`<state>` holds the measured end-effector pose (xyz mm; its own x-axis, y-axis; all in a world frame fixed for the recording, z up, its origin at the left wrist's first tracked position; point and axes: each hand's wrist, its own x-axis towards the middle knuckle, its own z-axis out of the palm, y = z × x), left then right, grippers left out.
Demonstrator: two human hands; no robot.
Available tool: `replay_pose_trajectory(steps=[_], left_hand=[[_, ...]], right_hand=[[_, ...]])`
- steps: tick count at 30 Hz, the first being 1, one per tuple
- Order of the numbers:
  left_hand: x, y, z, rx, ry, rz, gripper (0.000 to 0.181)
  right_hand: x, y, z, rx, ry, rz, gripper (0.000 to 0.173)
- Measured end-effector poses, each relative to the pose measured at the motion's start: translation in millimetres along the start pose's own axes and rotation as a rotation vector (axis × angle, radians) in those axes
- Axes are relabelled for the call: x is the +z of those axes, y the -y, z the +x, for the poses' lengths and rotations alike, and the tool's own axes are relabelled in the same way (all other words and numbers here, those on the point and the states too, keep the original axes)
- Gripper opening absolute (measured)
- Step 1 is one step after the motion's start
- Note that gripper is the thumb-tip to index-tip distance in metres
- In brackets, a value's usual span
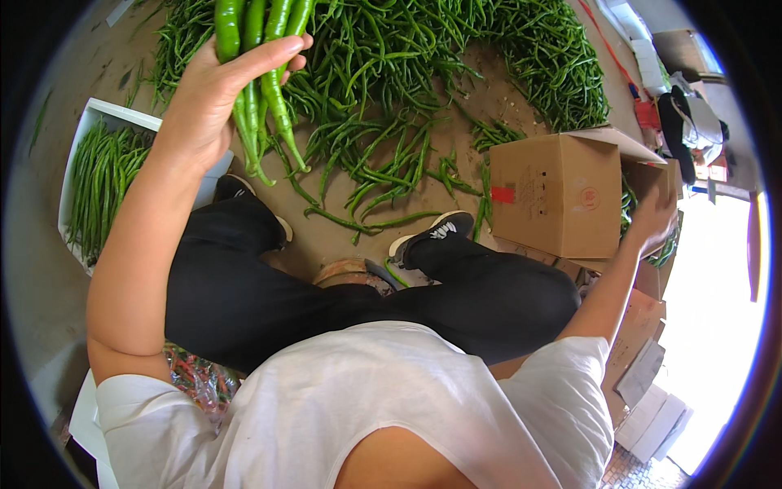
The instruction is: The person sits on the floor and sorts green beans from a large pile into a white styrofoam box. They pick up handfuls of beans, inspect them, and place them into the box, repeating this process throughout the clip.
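My left hand point(223, 79) is raised at the upper left, its fingers and thumb closed around a bunch of long green chili peppers point(278, 101). A large heap of similar peppers point(379, 55) lies on the floor beyond it. Below and left of this hand stands a white box point(76, 156) with long green peppers lined up inside. My right hand point(657, 214) is at the far right, at the opening of a cardboard box point(525, 183) where some green peppers show. That hand is blurred, and I cannot tell whether it holds anything.
Loose peppers point(391, 183) lie on the floor before my shoes. Another pepper pile point(550, 67) is at the upper right. A clear plastic bag of red and green peppers point(201, 379) sits by my left hip. Flattened cardboard point(635, 324) and white boxes point(654, 422) are at the right.
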<state>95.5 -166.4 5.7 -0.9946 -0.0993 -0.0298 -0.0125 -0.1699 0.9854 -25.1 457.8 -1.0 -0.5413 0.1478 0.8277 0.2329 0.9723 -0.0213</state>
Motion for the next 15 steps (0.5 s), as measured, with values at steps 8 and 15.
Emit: replay_pose_trajectory(steps=[8,15], left_hand=[[-6.6,-3.3,9.9,-0.038,-0.058,0.038,0.042],[-18.8,3.2,14.9,-0.089,-0.190,0.086,0.038]], right_hand=[[132.5,218.7,-179.6,-0.266,1.385,0.715,0.028],[176.4,294.4,-377.3,0.124,1.573,0.399,0.030]])
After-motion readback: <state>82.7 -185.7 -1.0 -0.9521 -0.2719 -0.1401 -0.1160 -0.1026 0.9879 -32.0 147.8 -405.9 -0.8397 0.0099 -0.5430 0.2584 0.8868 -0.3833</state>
